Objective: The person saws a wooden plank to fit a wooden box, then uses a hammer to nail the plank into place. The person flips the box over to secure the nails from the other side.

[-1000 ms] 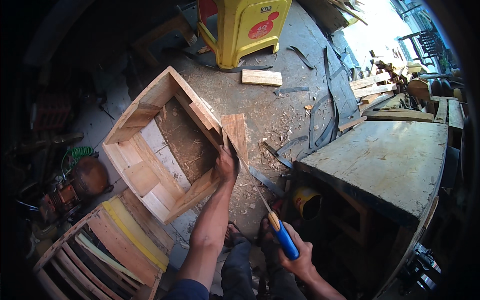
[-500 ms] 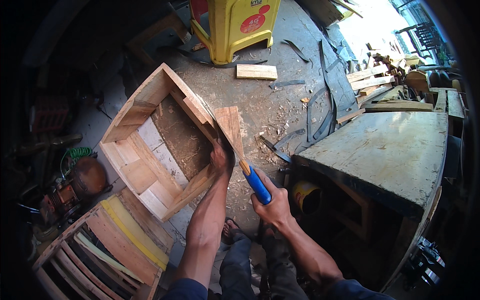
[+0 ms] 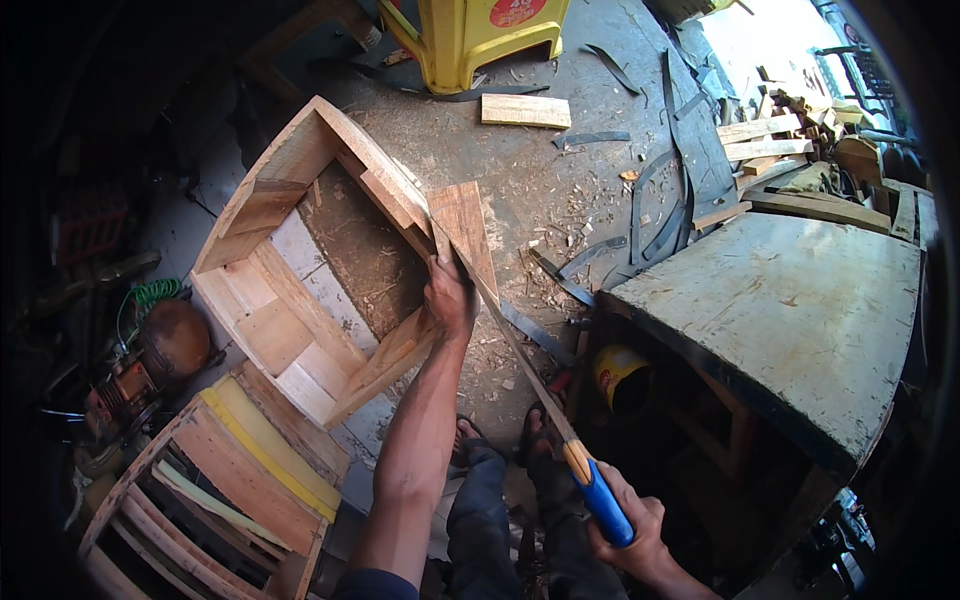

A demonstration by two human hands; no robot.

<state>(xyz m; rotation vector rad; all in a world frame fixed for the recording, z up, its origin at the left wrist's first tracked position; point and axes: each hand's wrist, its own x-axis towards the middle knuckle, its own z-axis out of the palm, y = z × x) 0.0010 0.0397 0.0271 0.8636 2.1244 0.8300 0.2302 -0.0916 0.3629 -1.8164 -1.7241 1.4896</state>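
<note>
An open box-like wooden frame [image 3: 225,225] stands tilted in front of me at the left. My left hand [image 3: 450,297] is closed on its right-hand side, close to the blade. A flat wooden board [image 3: 466,225] juts out past that side. My right hand [image 3: 632,530] grips the blue handle of a long handsaw [image 3: 520,358] at lower right. The narrow-looking blade runs up and left, passing beside my left hand, and its far end lies along the frame's edge by the board. Exactly where the blade touches the wood I cannot tell.
A worktable [image 3: 770,290] stands at right, with a yellow can [image 3: 620,375] beneath. A yellow plastic stool [image 3: 480,50] is ahead. Black strips [image 3: 650,210], shavings and a loose board [image 3: 525,110] lie on the floor. At left are a slatted wooden piece [image 3: 235,455] and a rusty round tank [image 3: 177,338].
My right hand has drawn the handsaw back, down and to the right, exposing much more blade. My left hand stays on the frame. The whole view has shifted slightly.
</note>
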